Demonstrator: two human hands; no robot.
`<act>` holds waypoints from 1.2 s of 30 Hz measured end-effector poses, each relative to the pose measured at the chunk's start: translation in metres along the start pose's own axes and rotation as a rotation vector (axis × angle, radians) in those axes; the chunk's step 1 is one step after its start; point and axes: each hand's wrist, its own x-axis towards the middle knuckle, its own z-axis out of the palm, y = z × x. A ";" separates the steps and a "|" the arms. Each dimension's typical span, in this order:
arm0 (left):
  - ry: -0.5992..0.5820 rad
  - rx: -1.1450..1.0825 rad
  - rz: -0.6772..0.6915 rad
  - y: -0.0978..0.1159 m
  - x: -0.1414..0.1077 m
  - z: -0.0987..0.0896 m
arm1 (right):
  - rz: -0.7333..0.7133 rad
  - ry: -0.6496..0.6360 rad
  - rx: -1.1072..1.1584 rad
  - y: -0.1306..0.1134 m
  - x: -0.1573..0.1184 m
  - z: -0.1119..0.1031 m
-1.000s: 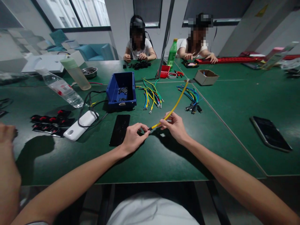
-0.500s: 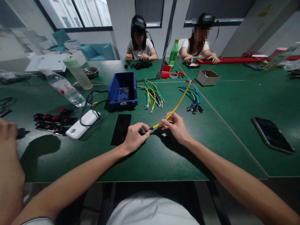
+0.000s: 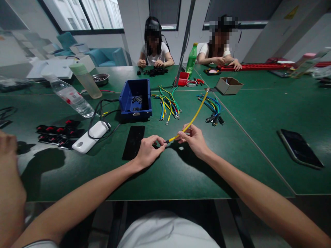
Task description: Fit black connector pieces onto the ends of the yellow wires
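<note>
A yellow cable [image 3: 195,116] slants up and away over the green table, a metal lug at its far end. My right hand [image 3: 193,140] pinches it partway along, near its lower end. My left hand [image 3: 151,150] closes thumb and finger at the black sleeve [image 3: 167,141] on that lower end. Under the left hand's far side lies a black phone [image 3: 133,143]. Beyond my hands are a bundle of coloured cables with ring lugs [image 3: 169,105] and, to its right, another bundle with black sleeved ends [image 3: 213,110].
A blue bin [image 3: 136,112] holds small dark pieces. Left of it are a white power bank [image 3: 90,137] with a black cord, and a water bottle [image 3: 74,96]. A cardboard box [image 3: 229,86] stands back right, another phone [image 3: 300,148] nearer. Two people sit opposite; another person's arm [image 3: 10,179] is at left.
My hands and the yellow cable stay nearly still; the cable's far end shifts slightly left. Across the table, the right-hand person has drawn one hand toward the other.
</note>
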 end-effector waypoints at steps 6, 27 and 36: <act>-0.001 -0.027 -0.070 0.003 0.001 -0.001 | -0.008 -0.003 0.000 0.000 0.001 -0.001; 0.005 -0.028 -0.054 0.001 -0.001 0.000 | 0.001 -0.014 -0.022 0.004 0.000 -0.002; -0.020 -0.038 -0.083 0.001 0.000 0.000 | -0.008 -0.030 -0.015 0.007 0.002 -0.002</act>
